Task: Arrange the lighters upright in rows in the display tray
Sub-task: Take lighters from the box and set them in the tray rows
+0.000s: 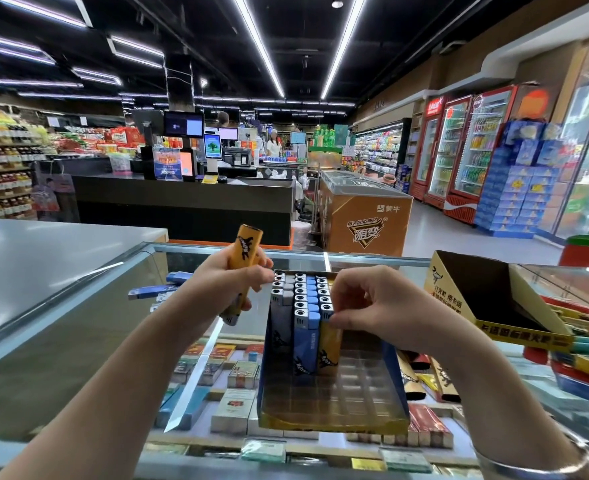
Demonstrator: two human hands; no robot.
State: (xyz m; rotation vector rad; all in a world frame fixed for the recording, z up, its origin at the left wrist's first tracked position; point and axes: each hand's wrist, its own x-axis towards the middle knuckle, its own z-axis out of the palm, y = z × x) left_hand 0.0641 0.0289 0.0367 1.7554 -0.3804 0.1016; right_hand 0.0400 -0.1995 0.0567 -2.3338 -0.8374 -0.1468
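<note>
Glass counter ran under both forearms, with packs visible through it below the hands. Display tray sat on the glass between the two wrists; its near part was bare clear slots (the front lip was yellow). An open cardboard box stood to the right of the right hand, apart from it, with coloured packs stacked just past it.

Rows of lighters stood upright in the far part of the tray, directly between the hands, caps up, in three columns: dark, blue, orange.

Left hand was curled around an orange lighter, held above the glass just left of the tray and tilted, metal end pointing down toward the wrist. Right hand was at the right column, thumb and fingers curled, pinching the top of the front lighter, which stood upright in its slot, orange body showing below the fingertips. A silver bracelet sat on the right wrist.

Loose blue lighters lay flat on the glass beyond the left forearm, not touching it.
</note>
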